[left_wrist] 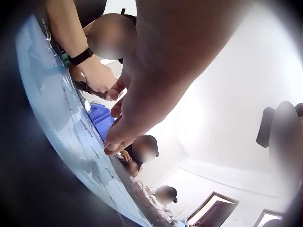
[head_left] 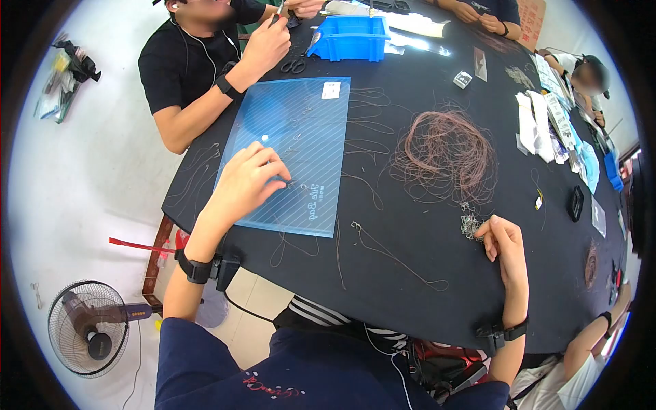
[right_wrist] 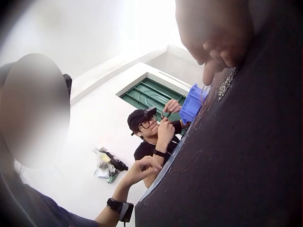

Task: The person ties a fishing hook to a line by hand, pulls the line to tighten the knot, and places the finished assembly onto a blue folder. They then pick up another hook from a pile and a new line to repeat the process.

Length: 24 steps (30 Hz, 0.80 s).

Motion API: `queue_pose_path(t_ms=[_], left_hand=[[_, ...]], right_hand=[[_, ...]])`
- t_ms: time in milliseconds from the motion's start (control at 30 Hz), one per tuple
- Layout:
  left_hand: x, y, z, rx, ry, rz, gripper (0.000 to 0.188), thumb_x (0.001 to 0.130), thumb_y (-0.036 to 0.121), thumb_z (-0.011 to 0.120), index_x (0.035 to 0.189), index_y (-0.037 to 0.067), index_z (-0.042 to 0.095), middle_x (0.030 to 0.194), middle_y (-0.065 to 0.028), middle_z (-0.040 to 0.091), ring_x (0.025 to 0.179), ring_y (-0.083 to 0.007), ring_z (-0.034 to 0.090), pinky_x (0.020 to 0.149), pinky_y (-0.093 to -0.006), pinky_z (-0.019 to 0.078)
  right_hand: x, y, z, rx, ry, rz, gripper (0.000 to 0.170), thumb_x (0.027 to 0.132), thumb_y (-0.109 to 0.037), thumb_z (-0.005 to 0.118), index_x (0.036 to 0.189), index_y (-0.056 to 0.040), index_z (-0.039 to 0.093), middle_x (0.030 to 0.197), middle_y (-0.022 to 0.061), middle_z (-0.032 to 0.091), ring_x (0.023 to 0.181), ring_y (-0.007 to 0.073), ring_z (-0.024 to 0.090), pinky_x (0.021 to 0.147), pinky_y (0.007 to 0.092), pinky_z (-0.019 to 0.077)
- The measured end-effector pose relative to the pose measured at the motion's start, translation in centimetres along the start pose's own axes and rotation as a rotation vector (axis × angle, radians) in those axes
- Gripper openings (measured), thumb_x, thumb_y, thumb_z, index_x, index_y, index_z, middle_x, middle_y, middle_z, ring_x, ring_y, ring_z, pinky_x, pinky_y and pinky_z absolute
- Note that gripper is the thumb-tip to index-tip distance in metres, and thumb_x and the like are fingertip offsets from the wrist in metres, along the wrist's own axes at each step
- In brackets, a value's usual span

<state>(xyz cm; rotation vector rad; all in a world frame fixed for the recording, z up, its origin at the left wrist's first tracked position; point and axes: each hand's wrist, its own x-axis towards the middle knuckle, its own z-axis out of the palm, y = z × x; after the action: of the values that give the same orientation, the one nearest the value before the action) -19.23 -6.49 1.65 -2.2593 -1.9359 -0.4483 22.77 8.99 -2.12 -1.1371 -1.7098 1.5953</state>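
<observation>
A translucent blue striped file bag [head_left: 290,147] lies on the black table, with several small metal pieces [head_left: 296,139] on it and thin line loops running off its right edge. Over the bag, my left hand [head_left: 249,179] is bent downward. Its thumb and forefinger [left_wrist: 111,145] come together low over the sheet, pinching a tiny metal piece [head_left: 290,184] mostly covered by the fingertips. My right hand [head_left: 504,242] rests beside a small heap of silvery metal pieces [head_left: 469,224], its fingers loosely bent and the tips touching the heap's edge. In the right wrist view, the same heap [right_wrist: 227,85] shows beneath the fingertips.
A tangled coil of brown line [head_left: 447,157] lies beyond the heap. A blue bin [head_left: 352,39] and black scissors [head_left: 294,65] sit at the far side, by a person in black. White strips [head_left: 536,123] lie at the right. Looped line [head_left: 400,256] lies near the front edge.
</observation>
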Motion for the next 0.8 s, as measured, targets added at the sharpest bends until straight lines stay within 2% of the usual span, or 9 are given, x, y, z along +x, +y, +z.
queue_pose_path(t_ms=[167, 267, 567, 667, 800], left_hand=[[-0.1, -0.7, 0.2, 0.004, -0.054, -0.041, 0.018, 0.066, 0.009, 0.075, 0.078, 0.008, 0.062, 0.082, -0.0020, 0.056, 0.085, -0.0219, 0.053, 0.076, -0.0336, 0.0449], [-0.2, -1.2, 0.5, -0.010, -0.039, 0.007, 0.017, 0.068, 0.010, 0.074, 0.078, 0.010, 0.060, 0.081, -0.0006, 0.053, 0.082, -0.0204, 0.051, 0.074, -0.0323, 0.0451], [-1.1, -1.4, -1.2, -0.081, -0.173, 0.021, 0.013, 0.071, 0.006, 0.071, 0.080, 0.007, 0.061, 0.089, -0.0041, 0.054, 0.088, -0.0232, 0.052, 0.078, -0.0350, 0.0441], [-1.6, -1.4, -1.3, -0.082, -0.062, -0.011, 0.012, 0.072, 0.006, 0.070, 0.081, 0.007, 0.063, 0.089, -0.0042, 0.055, 0.088, -0.0234, 0.053, 0.078, -0.0351, 0.0441], [-2.6, -1.3, -2.0, -0.037, 0.063, -0.170, 0.010, 0.076, 0.003, 0.068, 0.084, 0.007, 0.065, 0.088, -0.0042, 0.057, 0.088, -0.0226, 0.053, 0.078, -0.0342, 0.0446]], right_hand=[[0.0, 0.0, 0.0, 0.000, 0.003, 0.004, 0.041, 0.101, -0.026, 0.044, 0.078, -0.0001, 0.067, 0.053, -0.0034, 0.048, 0.043, 0.0019, 0.039, 0.042, 0.0183, 0.0312], [0.0, 0.1, 0.0, 0.007, -0.001, 0.004, 0.041, 0.101, -0.026, 0.043, 0.079, -0.0003, 0.067, 0.053, -0.0033, 0.048, 0.043, 0.0019, 0.039, 0.042, 0.0182, 0.0312], [0.0, 0.0, 0.0, -0.001, -0.003, -0.012, 0.041, 0.101, -0.026, 0.043, 0.079, 0.0001, 0.067, 0.053, -0.0033, 0.048, 0.044, 0.0019, 0.039, 0.042, 0.0182, 0.0313], [0.0, 0.0, 0.0, 0.001, -0.004, -0.009, 0.041, 0.101, -0.026, 0.044, 0.079, 0.0003, 0.067, 0.053, -0.0032, 0.048, 0.044, 0.0020, 0.039, 0.042, 0.0183, 0.0313], [0.0, 0.0, -0.1, 0.014, 0.002, -0.016, 0.041, 0.101, -0.026, 0.043, 0.079, 0.0005, 0.067, 0.053, -0.0033, 0.048, 0.044, 0.0018, 0.039, 0.043, 0.0180, 0.0310]])
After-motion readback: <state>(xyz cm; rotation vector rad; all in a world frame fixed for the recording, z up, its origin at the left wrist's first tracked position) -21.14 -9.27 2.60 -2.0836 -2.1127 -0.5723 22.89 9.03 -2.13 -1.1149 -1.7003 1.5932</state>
